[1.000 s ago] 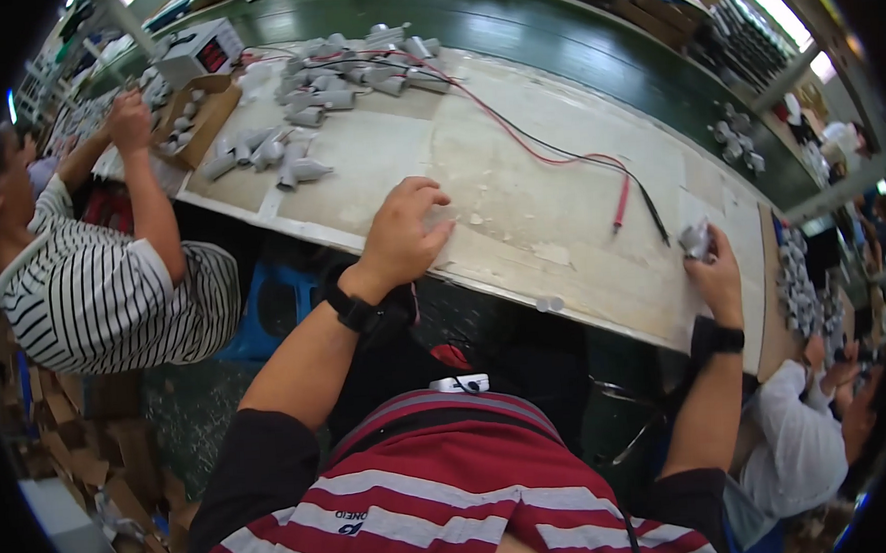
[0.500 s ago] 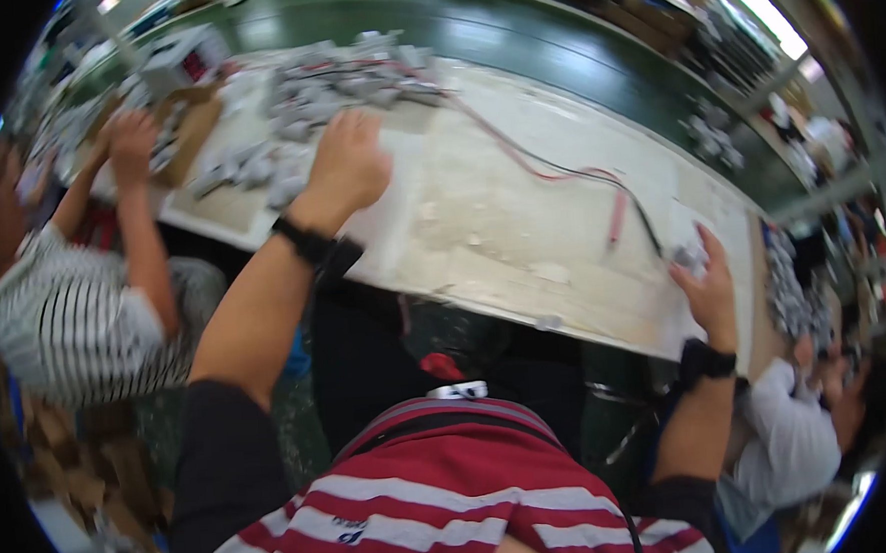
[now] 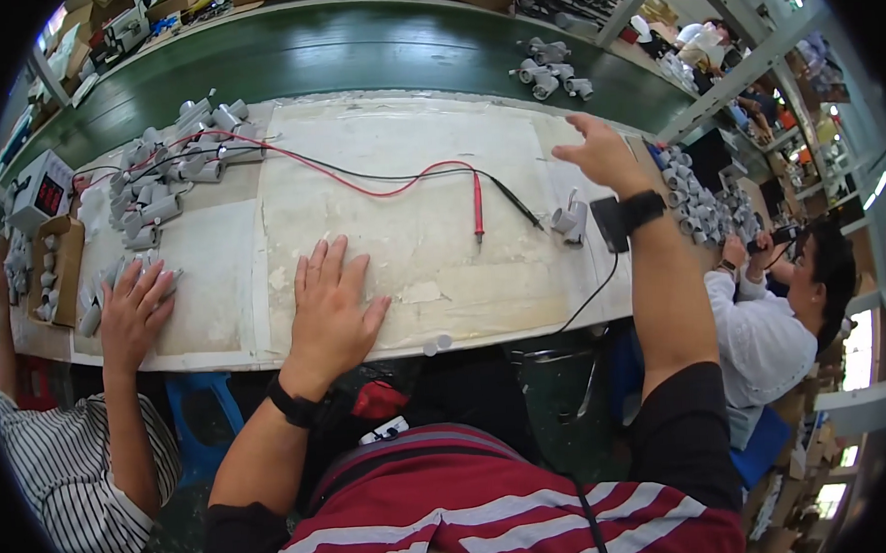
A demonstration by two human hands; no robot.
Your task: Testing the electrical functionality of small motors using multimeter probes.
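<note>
My left hand [image 3: 332, 307] lies flat on the pale worktop [image 3: 411, 238] near its front edge, fingers spread, holding nothing. Out over the right part of the worktop reaches my right hand [image 3: 605, 158], thumb and fingers apart, with nothing visible in it. Just below that hand stand a couple of grey-white cylindrical parts [image 3: 569, 220]. Between my hands lie a red test probe [image 3: 478, 210] and a black test probe [image 3: 517, 204], their wires running left across the worktop. Nearest parts beyond the right hand are several grey cylinders [image 3: 552, 70] on the green conveyor belt [image 3: 381, 44].
At the left, grey cylindrical parts [image 3: 172, 171] are heaped beside a meter box [image 3: 43, 192] with a red display and a cardboard box [image 3: 67, 266]. A co-worker's hand [image 3: 134, 313] rests there. To the right, another person sits by more piled parts [image 3: 694, 198].
My view has turned to the right. My left hand has come down flat onto the worktop; my right hand has moved farther forward, away from the grey-white parts it was beside.
</note>
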